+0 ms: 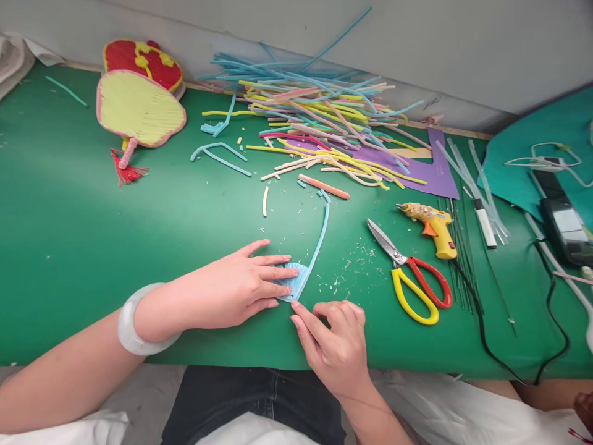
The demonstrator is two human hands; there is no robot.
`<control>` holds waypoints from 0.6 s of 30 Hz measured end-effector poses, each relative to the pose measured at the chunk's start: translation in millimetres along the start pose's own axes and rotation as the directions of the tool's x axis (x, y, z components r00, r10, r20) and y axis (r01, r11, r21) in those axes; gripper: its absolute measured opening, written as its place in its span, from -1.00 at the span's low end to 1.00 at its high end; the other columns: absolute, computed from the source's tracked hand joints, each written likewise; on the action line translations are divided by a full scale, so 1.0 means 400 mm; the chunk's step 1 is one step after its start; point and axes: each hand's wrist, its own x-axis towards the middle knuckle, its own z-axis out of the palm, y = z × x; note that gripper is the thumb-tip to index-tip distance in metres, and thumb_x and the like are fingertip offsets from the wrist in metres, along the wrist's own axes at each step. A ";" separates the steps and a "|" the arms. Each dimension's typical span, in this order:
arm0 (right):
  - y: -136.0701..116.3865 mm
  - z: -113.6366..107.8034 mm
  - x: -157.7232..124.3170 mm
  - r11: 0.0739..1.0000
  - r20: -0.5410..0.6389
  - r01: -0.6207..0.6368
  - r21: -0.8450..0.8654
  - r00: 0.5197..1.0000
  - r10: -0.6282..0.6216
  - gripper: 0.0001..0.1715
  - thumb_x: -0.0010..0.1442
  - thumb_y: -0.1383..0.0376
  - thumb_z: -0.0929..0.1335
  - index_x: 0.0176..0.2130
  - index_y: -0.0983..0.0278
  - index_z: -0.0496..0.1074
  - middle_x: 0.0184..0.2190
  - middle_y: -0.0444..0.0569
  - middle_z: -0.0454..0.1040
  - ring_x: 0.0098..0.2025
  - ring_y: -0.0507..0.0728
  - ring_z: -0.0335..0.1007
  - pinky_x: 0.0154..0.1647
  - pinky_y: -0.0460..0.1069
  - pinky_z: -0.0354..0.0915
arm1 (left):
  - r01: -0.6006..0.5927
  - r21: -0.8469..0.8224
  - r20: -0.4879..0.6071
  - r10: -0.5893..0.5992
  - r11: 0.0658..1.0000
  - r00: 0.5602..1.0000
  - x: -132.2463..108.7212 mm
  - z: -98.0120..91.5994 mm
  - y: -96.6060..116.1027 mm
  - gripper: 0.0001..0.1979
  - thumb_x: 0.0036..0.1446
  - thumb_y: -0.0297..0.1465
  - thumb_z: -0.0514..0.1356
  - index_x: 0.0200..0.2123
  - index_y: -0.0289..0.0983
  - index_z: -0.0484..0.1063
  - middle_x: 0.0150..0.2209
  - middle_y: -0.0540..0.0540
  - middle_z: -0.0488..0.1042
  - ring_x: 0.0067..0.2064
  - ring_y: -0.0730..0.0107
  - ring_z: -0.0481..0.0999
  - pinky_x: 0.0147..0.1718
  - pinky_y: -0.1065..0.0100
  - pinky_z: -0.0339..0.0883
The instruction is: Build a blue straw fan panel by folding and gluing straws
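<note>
A small flat piece made of light-blue pipe cleaners laid side by side point(301, 277) lies on the green table near its front edge. One long blue strand point(320, 232) runs up from its right side and is bent at the far end. My left hand point(231, 281) rests flat over the piece with the fingers spread, hiding its left part. At the lower corner, the index fingertip of my right hand point(331, 337) touches the piece. The thumb sits a little apart below it, and the other fingers are loosely curled.
Scissors point(407, 272) and a yellow glue gun point(430, 225) with a black cord lie to the right, beside thin wires and glue sticks point(486, 191). A heap of coloured pipe cleaners point(319, 117) is at the back. Two fan shapes point(139, 108) lie back left. Another person sits at right.
</note>
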 end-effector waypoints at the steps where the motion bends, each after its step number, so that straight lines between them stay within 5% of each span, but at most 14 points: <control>1: 0.000 0.000 0.001 1.000 0.002 0.001 0.000 1.000 -0.001 -0.83 0.32 0.30 0.37 -0.14 0.19 0.60 -0.42 -0.09 0.43 -0.34 0.05 0.30 -0.15 0.05 0.13 | -0.001 -0.004 0.000 0.001 1.000 1.000 0.000 0.000 0.000 -0.70 0.35 -0.37 0.11 0.09 -0.08 0.47 0.24 -0.04 0.40 0.31 0.14 0.31 0.37 -0.04 -0.12; 18: -0.001 0.000 0.004 1.000 0.013 -0.016 -0.005 1.000 0.016 -0.81 0.35 0.29 0.35 -0.14 0.18 0.59 -0.43 -0.10 0.42 -0.34 0.05 0.27 -0.17 0.04 0.12 | 0.007 -0.040 0.010 -0.007 0.999 1.000 0.000 0.003 0.007 -0.70 0.33 -0.39 0.12 0.09 -0.09 0.47 0.24 -0.08 0.41 0.31 0.18 0.31 0.38 -0.03 -0.14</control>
